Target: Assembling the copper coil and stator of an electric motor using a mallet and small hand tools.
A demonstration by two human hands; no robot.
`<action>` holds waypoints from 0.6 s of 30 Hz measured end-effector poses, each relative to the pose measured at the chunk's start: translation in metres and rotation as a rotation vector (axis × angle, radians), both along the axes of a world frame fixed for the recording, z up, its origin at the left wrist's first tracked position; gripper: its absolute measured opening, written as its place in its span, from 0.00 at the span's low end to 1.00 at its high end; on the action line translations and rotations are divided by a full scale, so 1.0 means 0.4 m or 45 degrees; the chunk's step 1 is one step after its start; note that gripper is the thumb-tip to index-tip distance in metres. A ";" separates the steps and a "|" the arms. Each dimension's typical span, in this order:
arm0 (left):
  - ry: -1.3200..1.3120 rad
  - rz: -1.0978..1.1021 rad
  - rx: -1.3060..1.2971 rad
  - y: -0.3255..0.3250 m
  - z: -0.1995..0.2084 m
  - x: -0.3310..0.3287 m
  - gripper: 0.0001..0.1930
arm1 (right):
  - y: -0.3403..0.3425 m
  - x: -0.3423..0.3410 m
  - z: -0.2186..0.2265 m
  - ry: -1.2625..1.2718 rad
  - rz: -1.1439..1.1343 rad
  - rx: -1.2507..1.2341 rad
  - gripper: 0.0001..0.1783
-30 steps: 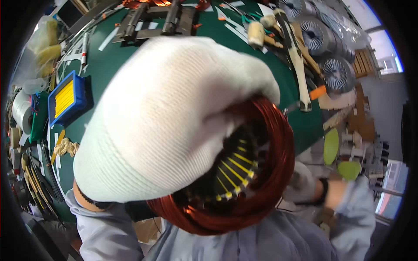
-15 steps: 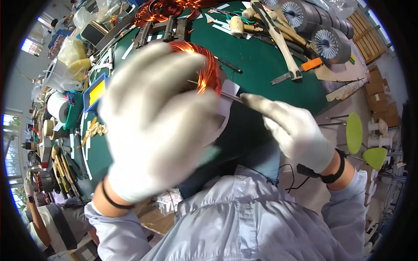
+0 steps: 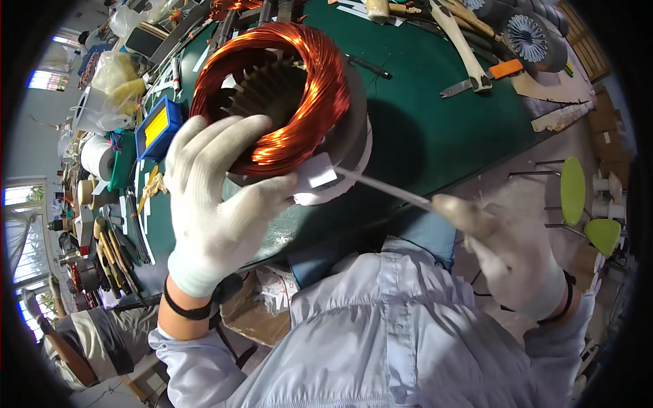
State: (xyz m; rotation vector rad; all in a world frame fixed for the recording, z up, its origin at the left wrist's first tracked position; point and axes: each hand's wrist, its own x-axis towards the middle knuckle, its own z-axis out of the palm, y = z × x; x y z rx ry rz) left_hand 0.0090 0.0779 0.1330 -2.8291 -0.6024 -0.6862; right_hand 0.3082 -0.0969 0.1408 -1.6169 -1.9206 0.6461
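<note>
A stator (image 3: 356, 102) with a thick ring of red-brown copper winding (image 3: 325, 81) stands on the green table, its slotted bore facing up. My left hand (image 3: 218, 183), in a white glove, lies over the winding's near left side, the fingers hooked over its inner edge and the thumb beside a small white paper slip (image 3: 318, 171). In my gloved right hand (image 3: 513, 255), blurred by motion, is a thin, flat metal rod (image 3: 388, 190). Its far tip reaches the slip at the stator's near edge; whether it touches is hard to tell.
A wooden-handled mallet (image 3: 461, 44) and an orange-handled knife (image 3: 505, 69) lie at the back right, near another slotted core (image 3: 529, 42). A blue box (image 3: 158, 128) with yellow strips stands to the left. Several tools (image 3: 112, 255) lie at the left edge. Green chairs (image 3: 573, 190) stand right.
My left hand has lowered toward me and to the left, uncovering the winding. My right hand has drawn back to the lower right with the rod, now showing more of its length.
</note>
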 end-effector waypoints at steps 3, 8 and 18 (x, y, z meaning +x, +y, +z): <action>-0.139 -0.009 0.122 -0.006 -0.030 0.031 0.14 | 0.012 -0.008 0.002 -0.158 0.107 -0.059 0.32; -0.227 0.136 0.182 -0.035 -0.075 0.082 0.17 | 0.070 -0.021 0.072 -0.373 0.042 -0.107 0.33; -0.231 -0.191 -0.332 0.035 0.036 0.101 0.18 | 0.216 -0.050 -0.030 0.179 0.120 0.121 0.25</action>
